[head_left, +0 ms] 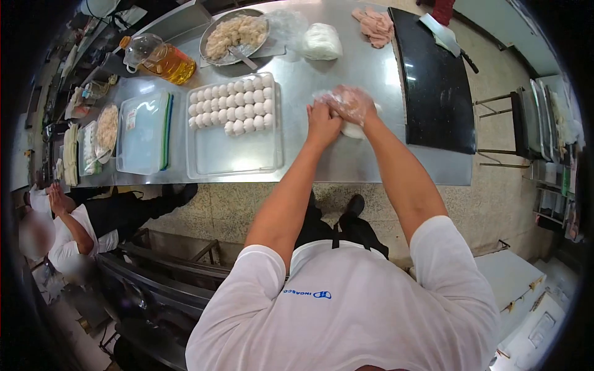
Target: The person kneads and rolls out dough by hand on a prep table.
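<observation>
One steel table [346, 162] bears one oil bottle [162, 59] and one tray [229, 157] with four rows of white balls [240, 99]. Your left hand [323, 123] and plastic-covered right hand [349, 104] meet over one white lump [353, 130]; their grip can't be told.

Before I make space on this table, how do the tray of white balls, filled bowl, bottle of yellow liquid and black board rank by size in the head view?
1. Tray and black board: too alike to rank
2. Filled bowl
3. Bottle of yellow liquid

A cleaver [442, 36] with a dark handle [470, 62] lies on a black board [433, 93]
</observation>
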### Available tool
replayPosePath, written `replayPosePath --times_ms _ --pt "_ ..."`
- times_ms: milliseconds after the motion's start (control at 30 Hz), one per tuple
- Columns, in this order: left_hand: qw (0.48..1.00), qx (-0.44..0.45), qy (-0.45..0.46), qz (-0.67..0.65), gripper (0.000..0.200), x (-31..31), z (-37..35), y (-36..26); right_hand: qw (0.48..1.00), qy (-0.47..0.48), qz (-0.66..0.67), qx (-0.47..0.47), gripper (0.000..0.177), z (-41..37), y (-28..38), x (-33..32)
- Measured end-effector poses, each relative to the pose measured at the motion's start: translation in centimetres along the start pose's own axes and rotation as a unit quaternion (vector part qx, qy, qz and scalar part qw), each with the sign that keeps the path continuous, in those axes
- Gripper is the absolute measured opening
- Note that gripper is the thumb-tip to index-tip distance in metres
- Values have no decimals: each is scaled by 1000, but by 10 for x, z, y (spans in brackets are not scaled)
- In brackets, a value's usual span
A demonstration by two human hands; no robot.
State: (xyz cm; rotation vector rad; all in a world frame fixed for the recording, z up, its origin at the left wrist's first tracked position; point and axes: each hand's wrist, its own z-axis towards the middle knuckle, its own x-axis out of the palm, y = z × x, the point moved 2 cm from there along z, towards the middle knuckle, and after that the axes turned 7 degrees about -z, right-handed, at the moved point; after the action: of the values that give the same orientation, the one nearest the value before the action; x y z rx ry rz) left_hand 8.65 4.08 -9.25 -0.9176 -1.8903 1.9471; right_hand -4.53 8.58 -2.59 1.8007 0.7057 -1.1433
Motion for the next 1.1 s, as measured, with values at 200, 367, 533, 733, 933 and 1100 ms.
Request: replayPosePath --times_ms 200,367,533,733,933,1100 --pt "917 -172 51 -355 16 -9 -15 -24 951 -300 14 -75 32 -96 7 16" --pt "982 171 65 50 26 16 -38 -102 963 -226 143 -40 35 -93 -24 63" --pt "944 268 25 190 38 37 -9 -90 975 -212 35 -55 37 -53 -21 69" --pt "943 230 44 238 39 59 36 -82 985 -139 90 -53 39 -7 -68 66" --pt "950 205 -3 237 36 74 61 -89 979 -163 81 -95 41 26 -95 71" --pt "972 49 57 224 45 60 73 -106 970 -194 -17 -147 35 31 -82 73"
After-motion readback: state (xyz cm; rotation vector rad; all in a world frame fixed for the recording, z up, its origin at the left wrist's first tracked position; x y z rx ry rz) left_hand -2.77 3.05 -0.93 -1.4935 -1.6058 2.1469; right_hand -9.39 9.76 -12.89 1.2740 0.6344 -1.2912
